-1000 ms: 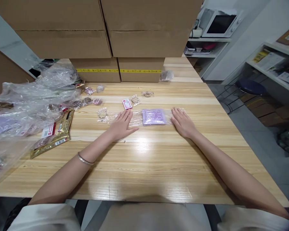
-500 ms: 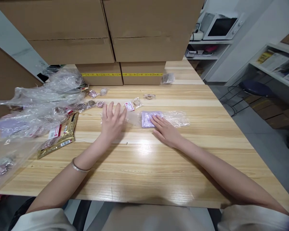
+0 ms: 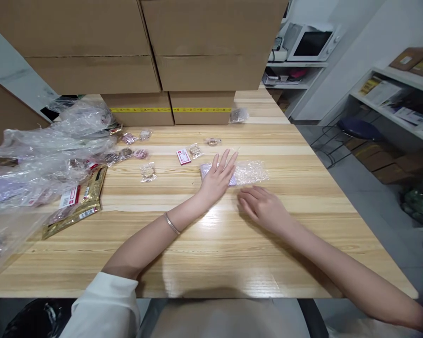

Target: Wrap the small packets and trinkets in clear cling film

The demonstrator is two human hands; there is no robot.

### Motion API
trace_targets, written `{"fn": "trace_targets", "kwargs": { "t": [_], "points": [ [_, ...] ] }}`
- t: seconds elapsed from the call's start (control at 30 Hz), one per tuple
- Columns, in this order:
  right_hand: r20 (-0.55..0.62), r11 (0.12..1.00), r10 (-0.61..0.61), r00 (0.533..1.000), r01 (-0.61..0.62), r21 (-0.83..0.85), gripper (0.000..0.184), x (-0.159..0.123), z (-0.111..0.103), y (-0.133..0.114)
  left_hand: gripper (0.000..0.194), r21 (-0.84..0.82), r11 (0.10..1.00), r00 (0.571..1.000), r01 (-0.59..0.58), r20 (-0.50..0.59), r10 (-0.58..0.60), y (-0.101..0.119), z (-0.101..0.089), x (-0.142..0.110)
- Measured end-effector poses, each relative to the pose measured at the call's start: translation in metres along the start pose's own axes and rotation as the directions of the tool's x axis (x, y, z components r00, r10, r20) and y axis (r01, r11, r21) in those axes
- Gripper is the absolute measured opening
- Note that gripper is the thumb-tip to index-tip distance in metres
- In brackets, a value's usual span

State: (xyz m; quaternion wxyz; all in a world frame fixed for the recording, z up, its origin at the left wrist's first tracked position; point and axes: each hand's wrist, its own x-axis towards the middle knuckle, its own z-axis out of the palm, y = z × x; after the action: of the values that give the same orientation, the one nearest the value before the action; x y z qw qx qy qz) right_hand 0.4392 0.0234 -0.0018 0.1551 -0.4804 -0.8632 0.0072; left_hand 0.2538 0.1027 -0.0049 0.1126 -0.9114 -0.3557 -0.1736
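Centrally, L hand (image 3: 216,180), fingers open and spread, lies on purple packet (image 3: 205,171) w/ clear wrap (image 3: 251,172) extending to its R on table (image 3: 144,253). R hand (image 3: 264,209), fingers partly curled, rests just below wrap, nr. packet.

Left hand (image 3: 216,180) palm down, fingers spread; right hand (image 3: 262,206) loosely curled.

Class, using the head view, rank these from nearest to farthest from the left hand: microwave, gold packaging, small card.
1. Small card: just ahead and left of the left hand.
2. Gold packaging: farther left.
3. Microwave: far back right.
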Motion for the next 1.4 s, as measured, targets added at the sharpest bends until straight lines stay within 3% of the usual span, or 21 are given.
{"fn": "trace_targets", "kwargs": {
  "t": [0.1,0.2,0.37,0.47,0.57,0.7,0.8,0.83,0.9,0.97,1.03,1.1,1.17,1.3,1.4],
  "points": [
    [-0.004,0.969,0.234,0.972,-0.233,-0.077,0.049,-0.027,0.003,0.005,0.067,-0.098,0.99,0.995,0.103,0.0,-0.103,0.004,0.004,-0.001],
    [0.015,0.932,0.35,0.937,-0.347,-0.103,0.067,-0.028,0.018,0.019,0.063,-0.155,0.966,0.978,0.206,0.052,-0.201,0.007,0.009,0.006],
    [0.067,0.924,0.382,0.922,-0.383,-0.001,0.07,0.009,0.029,0.048,0.046,-0.195,0.936,0.95,0.293,0.172,-0.262,0.006,0.016,0.009],
    [0.059,0.902,0.382,0.922,-0.386,0.194,0.067,0.032,0.028,0.055,0.046,-0.234,0.934,0.954,0.27,0.198,-0.226,0.007,0.017,0.004],
    [0.01,0.824,0.409,0.912,-0.374,0.425,0.066,0.049,0.034,0.052,0.048,-0.259,0.937,0.962,0.235,0.201,-0.186,0.01,0.018,0.0],
    [-0.096,0.842,0.268,0.959,-0.184,0.508,0.063,0.063,0.048,0.04,0.044,-0.288,0.931,0.963,0.223,0.212,-0.166,0.007,0.02,0.0],
    [-0.109,0.901,0.112,0.988,-0.055,0.43,0.061,0.067,0.051,0.035,0.035,-0.485,0.857,0.979,0.173,0.183,-0.093,-0.01,0.014,-0.005],
    [-0.104,0.919,0.072,0.992,-0.026,0.393,0.06,0.068,0.051,0.034,0.033,-0.561,0.811,0.983,0.169,0.151,-0.101,-0.018,0.011,-0.01],
    [-0.078,0.95,0.007,0.997,0.017,0.311,0.059,0.069,0.049,0.032,0.031,-0.632,0.747,0.973,0.207,0.05,-0.226,-0.033,0.001,-0.02],
    [-0.04,0.969,-0.049,0.998,0.057,0.242,0.057,0.07,0.047,0.029,0.038,-0.578,0.773,0.926,0.26,-0.077,-0.369,-0.045,-0.008,-0.031],
    [-0.006,0.975,-0.109,0.994,0.108,0.195,0.057,0.072,0.045,0.026,0.051,-0.463,0.864,0.94,0.2,-0.159,-0.303,-0.051,-0.015,-0.039],
    [0.018,0.974,-0.158,0.987,0.153,0.164,0.06,0.074,0.045,0.022,0.063,-0.373,0.927,0.991,0.033,-0.107,-0.079,-0.052,-0.017,-0.043],
    [0.029,0.971,-0.192,0.981,0.186,0.148,0.068,0.076,0.044,0.02,0.07,-0.339,0.939,0.997,-0.061,0.017,0.071,-0.049,-0.016,-0.045],
    [0.058,0.952,-0.245,0.968,0.229,0.201,0.084,0.073,0.042,0.023,0.078,-0.335,0.942,0.978,0.035,0.207,0.037,-0.05,-0.01,-0.054],
    [0.098,0.931,-0.221,0.97,0.18,0.317,0.09,0.069,0.039,0.032,0.068,-0.394,0.916,0.973,0.074,0.23,0.021,-0.061,-0.01,-0.064]
  ]
}}
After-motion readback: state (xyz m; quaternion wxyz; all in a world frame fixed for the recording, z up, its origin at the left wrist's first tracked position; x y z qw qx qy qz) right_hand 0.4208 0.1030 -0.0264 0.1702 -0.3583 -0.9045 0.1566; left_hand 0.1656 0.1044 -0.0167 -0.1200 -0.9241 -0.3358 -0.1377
